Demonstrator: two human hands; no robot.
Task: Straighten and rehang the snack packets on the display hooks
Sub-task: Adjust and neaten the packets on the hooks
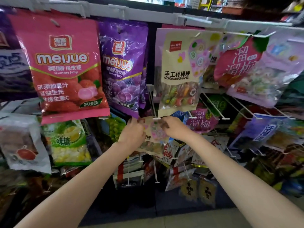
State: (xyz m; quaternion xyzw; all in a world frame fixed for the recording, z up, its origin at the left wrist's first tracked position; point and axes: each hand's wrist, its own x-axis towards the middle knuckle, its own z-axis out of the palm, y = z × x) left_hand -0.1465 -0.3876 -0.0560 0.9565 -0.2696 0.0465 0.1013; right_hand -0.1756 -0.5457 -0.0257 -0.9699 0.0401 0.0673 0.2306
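While both bare arms are reaching up into the middle of the display rack, a red gummy jelly packet (pixel 65 66) is hanging at the far left of the top row, tilting slightly with its lower edge swinging right. Just beside it a purple gummy jelly packet (pixel 123 68) is hanging from its own hook, its bottom corner dropping close to the left hand (pixel 132 134). That hand is gripping the left edge of a cream lollipop packet (pixel 155 132), its fingers (pixel 134 121) curling around the upper corner of the packet. The packet is sitting in the second row, below the top row's bags, with its top edge right at the tip of a white display hook (pixel 156 118); whether the hook is passing through the packet's hole cannot be told. The right hand (pixel 174 128) is holding the packet's other upper corner, fingertips pinching the edge just right of the hook tip. Directly above, a matching lollipop packet (pixel 181 71) is hanging straight from the top rail. Further right, a pink plum-candy packet (pixel 236 61) is hanging tilted, overlapping a pale lilac bag (pixel 269 74) that is leaning outward. Bare white hook arms (pixel 212 106) are sticking out beneath them, and a dark pink round packet (pixel 201 120) is hanging just right of the right hand.
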